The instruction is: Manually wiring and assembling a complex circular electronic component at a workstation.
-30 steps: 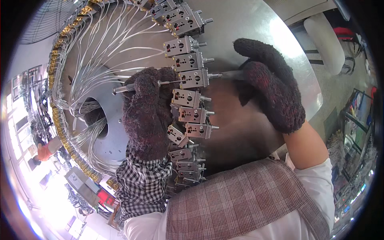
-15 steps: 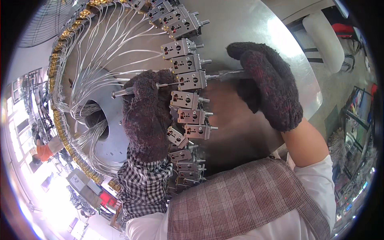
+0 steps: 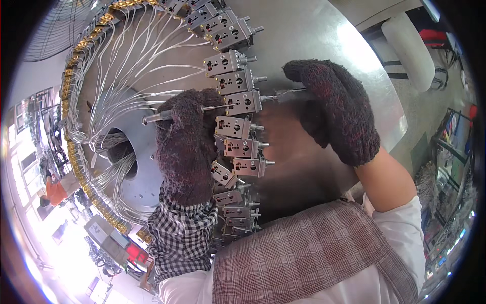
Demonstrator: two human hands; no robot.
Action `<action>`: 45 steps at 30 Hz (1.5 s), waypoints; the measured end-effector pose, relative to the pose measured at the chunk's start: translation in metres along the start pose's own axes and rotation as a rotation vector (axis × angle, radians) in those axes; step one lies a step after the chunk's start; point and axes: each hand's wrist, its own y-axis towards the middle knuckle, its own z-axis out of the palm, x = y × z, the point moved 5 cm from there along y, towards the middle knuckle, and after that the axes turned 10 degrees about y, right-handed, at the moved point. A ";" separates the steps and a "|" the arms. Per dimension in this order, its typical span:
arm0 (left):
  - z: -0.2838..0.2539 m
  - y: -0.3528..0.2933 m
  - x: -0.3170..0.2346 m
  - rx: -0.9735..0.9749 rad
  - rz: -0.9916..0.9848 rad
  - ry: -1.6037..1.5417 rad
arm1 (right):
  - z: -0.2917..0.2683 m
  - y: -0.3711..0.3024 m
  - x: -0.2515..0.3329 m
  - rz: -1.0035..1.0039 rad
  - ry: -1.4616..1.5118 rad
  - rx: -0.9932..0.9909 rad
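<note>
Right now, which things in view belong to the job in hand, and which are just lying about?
In the job:
- left hand, holding slim metal tool
- right hand
- small metal boxes
- white wires

Lying about:
- white seat
- wire grille
- red object

Bright windows (image 3: 18, 148) leftward, grey floor (image 3: 448, 99) rightward.

Caged fan (image 3: 53, 35) and pale chair (image 3: 409, 53)

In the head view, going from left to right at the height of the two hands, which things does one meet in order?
Gold-coloured metal fittings, thin white wires, left hand in dark knitted glove, silver rectangular metal box, right hand in dark knitted glove, white oblong seat.
</note>
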 end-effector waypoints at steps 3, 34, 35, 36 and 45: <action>0.003 0.002 0.001 0.052 -0.008 0.000 | -0.003 -0.001 0.000 -0.064 -0.100 0.017; -0.004 -0.013 -0.007 0.035 0.031 0.057 | 0.007 -0.054 -0.042 -0.211 0.355 -0.205; -0.003 -0.012 -0.007 0.037 0.040 0.023 | 0.007 -0.055 -0.042 -0.211 0.351 -0.210; -0.002 -0.012 -0.006 0.040 0.037 0.020 | 0.008 -0.055 -0.043 -0.200 0.327 -0.190; -0.011 -0.007 -0.006 0.051 0.099 0.111 | 0.021 -0.049 -0.052 -0.167 0.327 -0.135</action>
